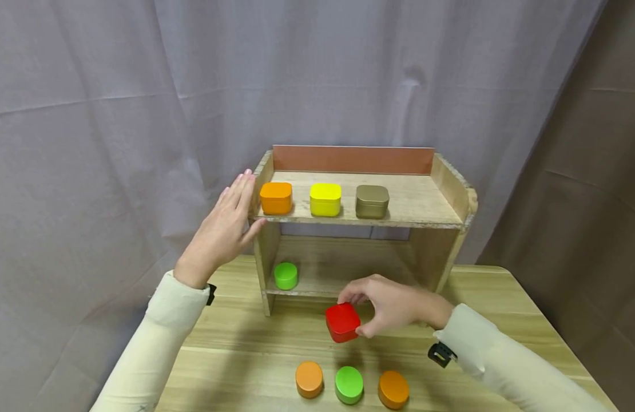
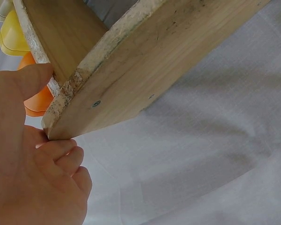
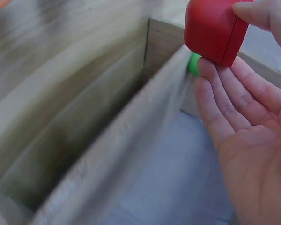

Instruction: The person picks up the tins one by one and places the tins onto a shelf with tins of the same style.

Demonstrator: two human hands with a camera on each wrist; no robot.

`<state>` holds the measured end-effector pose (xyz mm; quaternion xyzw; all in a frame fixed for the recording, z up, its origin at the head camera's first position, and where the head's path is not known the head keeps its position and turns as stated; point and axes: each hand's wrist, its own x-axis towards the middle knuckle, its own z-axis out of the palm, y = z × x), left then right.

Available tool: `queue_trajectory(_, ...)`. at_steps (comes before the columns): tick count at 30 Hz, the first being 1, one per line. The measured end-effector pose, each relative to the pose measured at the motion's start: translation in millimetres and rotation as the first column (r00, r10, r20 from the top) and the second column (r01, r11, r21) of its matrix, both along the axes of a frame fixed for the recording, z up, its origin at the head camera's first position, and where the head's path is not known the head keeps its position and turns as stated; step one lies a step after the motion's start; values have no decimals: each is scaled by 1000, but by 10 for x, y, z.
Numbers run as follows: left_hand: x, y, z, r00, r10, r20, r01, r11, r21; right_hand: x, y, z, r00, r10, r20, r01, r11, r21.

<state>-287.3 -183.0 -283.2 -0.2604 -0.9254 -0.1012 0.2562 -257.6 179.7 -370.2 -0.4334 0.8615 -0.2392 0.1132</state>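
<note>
My right hand (image 1: pixel 395 303) pinches a red square box with rounded corners (image 1: pixel 343 322) between thumb and fingertips. It holds the box tilted above the table, in front of the lower shelf. In the right wrist view the red box (image 3: pixel 215 30) shows a lid seam. My left hand (image 1: pixel 219 234) rests on the upper left side of the wooden shelf unit (image 1: pixel 348 224), fingers straight, thumb at the front edge. Orange (image 1: pixel 276 198), yellow (image 1: pixel 325 200) and olive (image 1: pixel 372 202) square boxes stand on the top shelf. A green round box (image 1: pixel 286 276) sits at the lower shelf's left.
Near the table's front lie an orange round box (image 1: pixel 309 380), a green one (image 1: pixel 349 385) and another orange one (image 1: pixel 393 390), in a row. A grey curtain (image 1: pixel 317 74) hangs behind the wooden table (image 1: pixel 235 343).
</note>
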Motion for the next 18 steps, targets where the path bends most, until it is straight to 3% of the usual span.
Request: queue_trajectory(18, 8, 9, 0, 1000, 4, 8, -4, 1000, 2, 201, 610, 823, 990, -57, -127, 58, 998, 2)
